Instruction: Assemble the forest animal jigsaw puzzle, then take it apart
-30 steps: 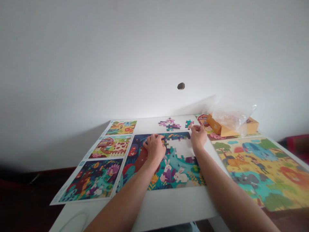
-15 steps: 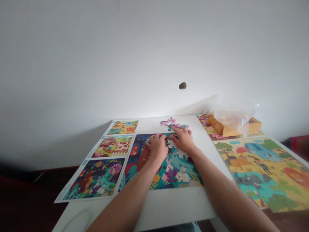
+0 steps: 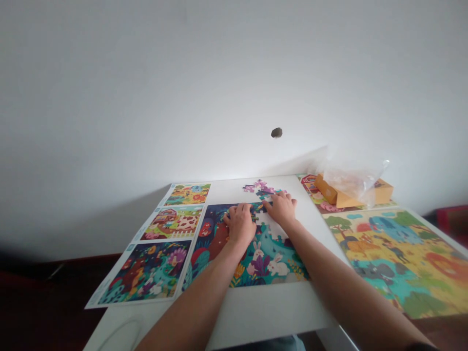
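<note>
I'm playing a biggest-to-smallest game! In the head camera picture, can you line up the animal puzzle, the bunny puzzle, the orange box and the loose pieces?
1. animal puzzle
2. bunny puzzle
3. orange box and loose pieces: they look about alike and sit far from the camera, so I can't rank them.

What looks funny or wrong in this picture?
A small dark blotch sits alone high on the white wall above the table. It looks odd because the wall around it is plain; it could be a hole or a mark, I can't tell.
</note>
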Available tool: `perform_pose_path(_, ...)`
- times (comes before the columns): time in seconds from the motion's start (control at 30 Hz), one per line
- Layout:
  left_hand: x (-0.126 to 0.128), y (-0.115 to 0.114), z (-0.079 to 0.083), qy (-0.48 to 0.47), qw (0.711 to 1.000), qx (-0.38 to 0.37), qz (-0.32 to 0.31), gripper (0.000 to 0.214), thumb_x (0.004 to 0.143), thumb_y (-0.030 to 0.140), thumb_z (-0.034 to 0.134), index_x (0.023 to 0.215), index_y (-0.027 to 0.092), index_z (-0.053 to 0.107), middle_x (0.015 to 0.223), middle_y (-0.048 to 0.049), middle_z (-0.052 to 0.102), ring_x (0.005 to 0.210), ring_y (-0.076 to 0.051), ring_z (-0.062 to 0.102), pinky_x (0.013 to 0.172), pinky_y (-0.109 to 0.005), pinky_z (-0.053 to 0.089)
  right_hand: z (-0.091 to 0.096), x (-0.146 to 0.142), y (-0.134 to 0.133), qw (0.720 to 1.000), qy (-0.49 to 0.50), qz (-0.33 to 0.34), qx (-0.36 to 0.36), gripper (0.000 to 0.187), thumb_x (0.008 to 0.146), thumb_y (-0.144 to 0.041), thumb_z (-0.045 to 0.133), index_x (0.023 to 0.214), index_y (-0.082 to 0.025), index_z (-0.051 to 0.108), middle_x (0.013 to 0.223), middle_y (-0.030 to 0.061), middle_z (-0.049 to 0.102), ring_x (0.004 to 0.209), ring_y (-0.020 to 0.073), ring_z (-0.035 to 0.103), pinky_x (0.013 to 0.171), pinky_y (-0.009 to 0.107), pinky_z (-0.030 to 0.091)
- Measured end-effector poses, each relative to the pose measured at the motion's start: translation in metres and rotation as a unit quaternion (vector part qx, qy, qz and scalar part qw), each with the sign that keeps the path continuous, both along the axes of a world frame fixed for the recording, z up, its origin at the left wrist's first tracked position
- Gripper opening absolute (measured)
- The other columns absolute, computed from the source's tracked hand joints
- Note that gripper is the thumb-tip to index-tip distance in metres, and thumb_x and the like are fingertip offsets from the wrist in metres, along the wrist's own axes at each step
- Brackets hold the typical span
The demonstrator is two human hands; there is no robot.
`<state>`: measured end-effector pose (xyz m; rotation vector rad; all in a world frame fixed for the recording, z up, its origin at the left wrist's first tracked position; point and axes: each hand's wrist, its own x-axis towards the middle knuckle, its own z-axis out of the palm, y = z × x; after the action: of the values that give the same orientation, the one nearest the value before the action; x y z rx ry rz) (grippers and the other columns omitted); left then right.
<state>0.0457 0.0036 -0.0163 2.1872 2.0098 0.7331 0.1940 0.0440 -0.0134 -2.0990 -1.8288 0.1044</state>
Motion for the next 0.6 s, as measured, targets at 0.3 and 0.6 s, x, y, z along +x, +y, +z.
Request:
perform_pose_path(0.3,-0.003,0.003,-0.006,-0.025,1.000,0.010,0.007,0.042,0.076,0.003,0.051,0.109,0.026,0.063,0.115,-0.0082,0.066,0.111,-0.031,0.053,0.096,-0.051,0.035,0.014,-0.019,0.045,0.998,-0.019,-0.021,-0.057,0.044,0.073,-0.048,0.069,0.102,-0.016,0.073,0.115,0.0188,0.064,0.114,0.0365,0.053,0.094,0.050,0.035)
perform_pose_path(0.6,-0.004,0.007,-0.007,-0.081,0.996,0.030,0.038,0.045,0.083,0.007,0.052,0.124,0.024,0.056,0.116,-0.0098,0.068,0.109,-0.030,0.058,0.094,-0.049,0.038,0.009,0.002,0.024,0.946,0.321,0.017,0.039,0.022,0.069,-0.028,0.069,0.089,-0.019,0.067,0.077,0.0041,0.072,0.075,0.0213,0.066,0.068,0.031,0.046)
